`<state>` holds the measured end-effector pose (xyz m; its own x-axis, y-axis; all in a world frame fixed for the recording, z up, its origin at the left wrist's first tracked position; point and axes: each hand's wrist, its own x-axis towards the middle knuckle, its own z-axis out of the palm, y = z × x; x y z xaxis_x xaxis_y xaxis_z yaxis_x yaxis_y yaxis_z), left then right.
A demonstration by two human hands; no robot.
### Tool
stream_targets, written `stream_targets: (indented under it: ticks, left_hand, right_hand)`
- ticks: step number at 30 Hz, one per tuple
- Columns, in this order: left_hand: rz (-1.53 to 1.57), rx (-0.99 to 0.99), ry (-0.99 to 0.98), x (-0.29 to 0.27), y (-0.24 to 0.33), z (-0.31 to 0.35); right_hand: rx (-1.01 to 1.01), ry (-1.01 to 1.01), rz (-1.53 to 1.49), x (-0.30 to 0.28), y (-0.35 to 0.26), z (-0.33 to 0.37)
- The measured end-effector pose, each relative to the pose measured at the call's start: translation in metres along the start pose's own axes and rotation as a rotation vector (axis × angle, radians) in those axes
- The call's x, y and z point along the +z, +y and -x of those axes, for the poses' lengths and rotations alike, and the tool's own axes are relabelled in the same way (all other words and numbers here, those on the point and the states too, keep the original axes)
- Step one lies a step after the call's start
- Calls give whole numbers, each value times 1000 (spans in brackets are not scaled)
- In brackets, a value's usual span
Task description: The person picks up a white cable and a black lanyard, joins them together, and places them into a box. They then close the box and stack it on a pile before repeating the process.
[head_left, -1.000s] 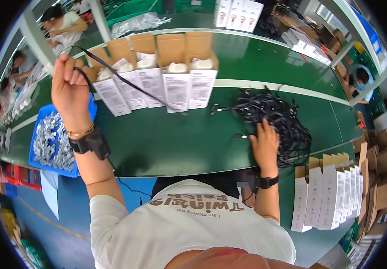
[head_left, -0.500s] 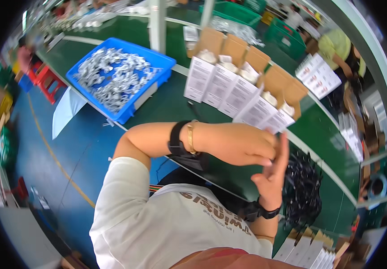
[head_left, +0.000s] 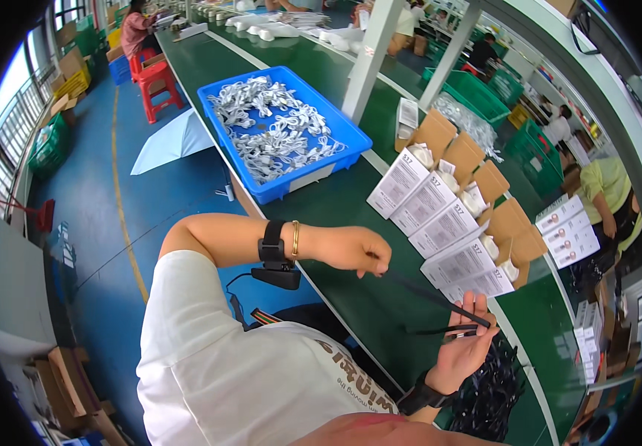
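A flat black cord (head_left: 440, 299) stretches between my two hands above the green table. My left hand (head_left: 352, 250) is closed in a pinch at one end of it. The palm of my right hand (head_left: 464, 349) is turned up, and its partly curled fingers hold the other part of the cord. A loose tail of cord and a small shiny piece stick out from that hand toward the left. Beside my right wrist lies a heap of black cords (head_left: 493, 401), partly hidden by my hand and wrist.
Open white boxes (head_left: 440, 223) with brown flaps and white items inside stand in a row beyond my hands. A blue tray (head_left: 276, 195) of coiled pale cords is at the far left. White posts (head_left: 371, 63) rise from the table; a person in yellow-green (head_left: 609, 189) is at right.
My hands, close together before, are now apart with the black cord drawn between them. My left hand has moved left. The whole view has shifted, showing more of the room beyond.
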<state>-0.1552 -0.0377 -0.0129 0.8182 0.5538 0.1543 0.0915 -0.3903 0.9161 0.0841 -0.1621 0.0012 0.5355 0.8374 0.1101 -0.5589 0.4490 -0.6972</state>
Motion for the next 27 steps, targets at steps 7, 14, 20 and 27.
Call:
stream_targets:
  ticks: [7,14,20,27]
  left_hand:
    - [-391,-137,363,-97,-10,11]
    - [-1261,-866,149,-203,-69,59]
    - [-1279,-729,104,-217,-88,69]
    - [-931,-418,680,-185,-39,51]
  right_hand:
    - [-47,-324,-104,-63,2,-26]
    - [-116,-92,76,-74,15,-28]
    - [-105,-44,276,-66,20,-25]
    - [-172,-161,471,-66,32,-17]
